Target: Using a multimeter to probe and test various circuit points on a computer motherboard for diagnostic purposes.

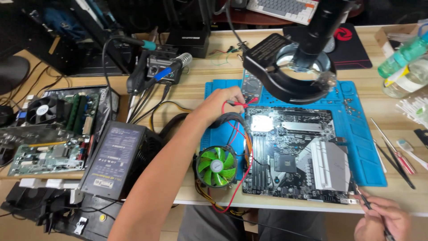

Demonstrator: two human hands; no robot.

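Currently, two hands are in view, both the person's own. The left hand (221, 103) reaches across the bench to the upper left corner of the motherboard (294, 154), fingers curled and pinching one red probe lead (239, 105) near its tip. The red wire (238, 178) runs from that hand down past the board's left edge and off the front of the table (196, 91). The right hand (385, 221) sits at the lower right, just off the table edge, fingers pressed together around one thin dark tool (366, 203) whose tip points at the board's lower right corner.

One motherboard lies flat on one blue work mat (363, 134), with one grey heatsink block (330, 165) on its right half. One cooler fan with green blades (217, 166) rests touching the board's left edge, overhanging the mat. One ring-lit magnifier head (290, 67) hangs above the mat's upper part.

To the left stand one black power supply box (117, 158) and two further circuit boards (53, 134), one carrying a black fan. One soldering station holder (162, 69) sits behind them. At the right edge lie several hand tools (399, 158) and two clear bottles (408, 64). One keyboard (283, 9) shows at the top.
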